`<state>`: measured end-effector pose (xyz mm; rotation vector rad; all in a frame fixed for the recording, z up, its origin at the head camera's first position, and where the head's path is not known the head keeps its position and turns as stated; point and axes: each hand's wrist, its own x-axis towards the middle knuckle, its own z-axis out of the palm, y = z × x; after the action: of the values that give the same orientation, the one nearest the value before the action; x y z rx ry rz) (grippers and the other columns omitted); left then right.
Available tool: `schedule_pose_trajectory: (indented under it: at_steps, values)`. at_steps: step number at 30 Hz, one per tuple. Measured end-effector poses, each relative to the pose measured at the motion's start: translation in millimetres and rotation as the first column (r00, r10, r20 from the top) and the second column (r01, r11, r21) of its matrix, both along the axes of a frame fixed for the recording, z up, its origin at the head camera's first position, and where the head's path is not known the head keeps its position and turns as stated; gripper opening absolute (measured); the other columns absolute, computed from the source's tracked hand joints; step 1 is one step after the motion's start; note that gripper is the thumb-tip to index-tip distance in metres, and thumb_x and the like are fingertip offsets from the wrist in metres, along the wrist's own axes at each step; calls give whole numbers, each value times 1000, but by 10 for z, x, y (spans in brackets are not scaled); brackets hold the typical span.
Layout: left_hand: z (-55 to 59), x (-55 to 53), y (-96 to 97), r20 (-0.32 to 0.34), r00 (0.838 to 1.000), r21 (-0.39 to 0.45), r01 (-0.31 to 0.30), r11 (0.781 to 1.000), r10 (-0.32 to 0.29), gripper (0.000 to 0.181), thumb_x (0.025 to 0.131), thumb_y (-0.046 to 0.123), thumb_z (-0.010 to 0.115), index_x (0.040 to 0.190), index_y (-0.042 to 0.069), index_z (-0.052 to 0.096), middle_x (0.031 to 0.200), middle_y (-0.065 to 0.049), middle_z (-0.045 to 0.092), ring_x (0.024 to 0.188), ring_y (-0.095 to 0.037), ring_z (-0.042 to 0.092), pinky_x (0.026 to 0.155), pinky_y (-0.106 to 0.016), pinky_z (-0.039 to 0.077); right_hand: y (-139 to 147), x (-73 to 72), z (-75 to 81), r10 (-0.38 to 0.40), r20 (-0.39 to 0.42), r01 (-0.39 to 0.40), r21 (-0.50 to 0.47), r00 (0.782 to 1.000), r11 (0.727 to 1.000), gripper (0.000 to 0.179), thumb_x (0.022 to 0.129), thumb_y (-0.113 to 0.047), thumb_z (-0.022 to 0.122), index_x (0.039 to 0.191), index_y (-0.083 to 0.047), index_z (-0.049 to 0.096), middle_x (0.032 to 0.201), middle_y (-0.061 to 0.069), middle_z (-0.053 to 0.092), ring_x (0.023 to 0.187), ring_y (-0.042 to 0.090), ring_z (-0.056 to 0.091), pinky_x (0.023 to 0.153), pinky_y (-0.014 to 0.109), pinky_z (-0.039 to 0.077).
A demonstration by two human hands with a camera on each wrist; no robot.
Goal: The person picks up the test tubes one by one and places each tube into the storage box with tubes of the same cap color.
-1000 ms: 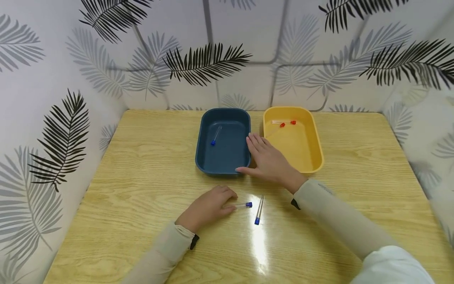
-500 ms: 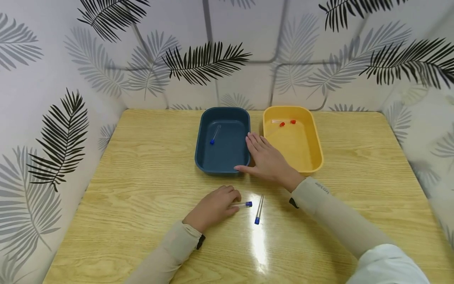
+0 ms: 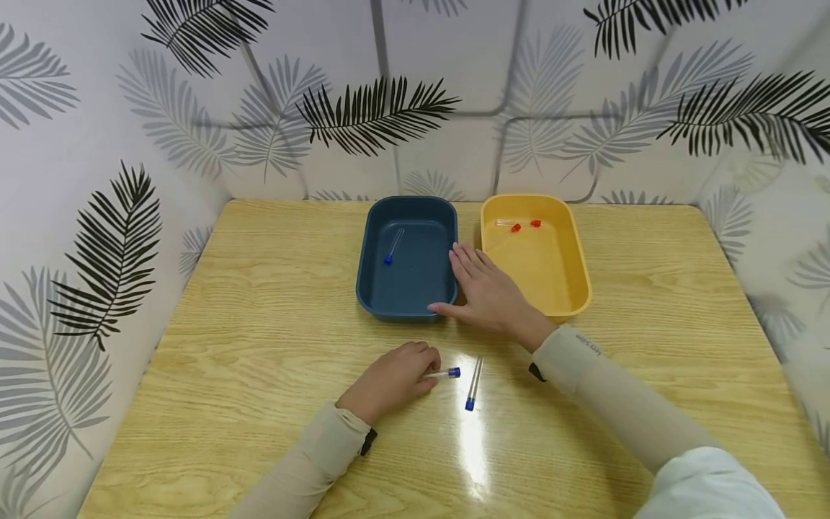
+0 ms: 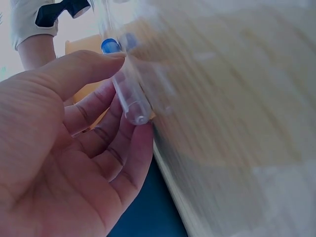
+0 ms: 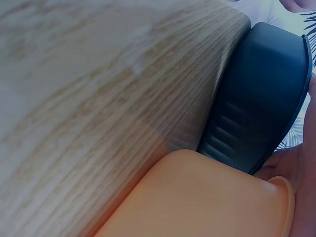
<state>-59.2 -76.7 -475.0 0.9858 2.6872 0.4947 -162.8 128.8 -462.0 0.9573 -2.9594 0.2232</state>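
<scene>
My left hand (image 3: pixel 395 380) pinches a clear test tube with a blue cap (image 3: pixel 454 373), low over the wooden table. In the left wrist view the thumb and fingers lie on either side of the clear tube (image 4: pixel 129 94), its rounded end towards the camera. Just to the right lies another blue-capped test tube (image 3: pixel 474 384). My right hand (image 3: pixel 489 295) rests with fairly straight fingers on the right rim of the dark blue bin (image 3: pixel 408 315). One blue-capped tube (image 3: pixel 394 246) lies inside that bin.
A yellow bin (image 3: pixel 581 270) stands right of the blue one, holding red-capped tubes (image 3: pixel 535 223); my right hand partly covers its near left corner. Behind the wooden table (image 3: pixel 272 288) hangs a leaf-patterned backdrop (image 3: pixel 382 115).
My left hand has shifted slightly right along the tube, and its fingers have closed in on it. The right hand stays at the blue bin's rim.
</scene>
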Motion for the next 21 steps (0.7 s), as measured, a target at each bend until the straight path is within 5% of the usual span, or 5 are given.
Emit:
schedule_pose_trajectory:
  at_steps: [14,21]
  values:
    - [51,-23,-104,85,995,80,-54,995,47,7,92,20,56,96,14,60,88,8,54,77,-6,50,71,-23,45,-4,9,1,-6,10,6,10,1000,1000,107,78,-82,23,147,0,19,153,14,13,141,26,6,113,38,6]
    - [214,-64,-218,151,985,143,-101,984,80,16,91,18,55,104,11,62,95,6,60,82,-6,55,75,-24,48,-10,4,6,-15,27,14,19,1000,1000,107,78,-82,24,147,-1,18,154,13,10,141,25,4,113,38,5]
